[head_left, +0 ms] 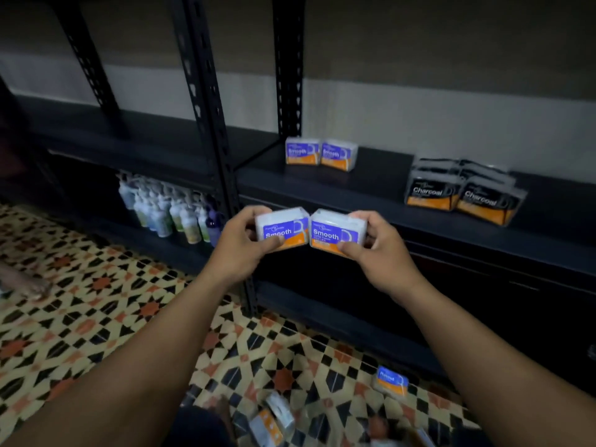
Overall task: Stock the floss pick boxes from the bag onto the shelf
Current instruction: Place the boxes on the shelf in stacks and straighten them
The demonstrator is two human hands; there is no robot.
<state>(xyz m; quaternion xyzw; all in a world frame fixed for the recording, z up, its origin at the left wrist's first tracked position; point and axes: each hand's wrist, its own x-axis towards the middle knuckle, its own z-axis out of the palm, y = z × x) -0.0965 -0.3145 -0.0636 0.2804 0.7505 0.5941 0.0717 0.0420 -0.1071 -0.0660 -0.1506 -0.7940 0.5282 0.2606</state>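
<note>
My left hand grips a clear "Smooth" floss pick box with a purple and orange label. My right hand grips a second "Smooth" box. The two boxes touch side by side in the air, just in front of the black shelf. At the back of that shelf stand two more "Smooth" boxes. On the shelf's right lie stacked black "Charcoal" packs. Several loose boxes lie on the floor at the bottom edge, blurred. No bag is clearly visible.
A "Round" box lies on the patterned tile floor near the shelf's base. Black perforated uprights stand left of my hands. Pump bottles fill the lower left shelf. Another person's foot shows at the left edge.
</note>
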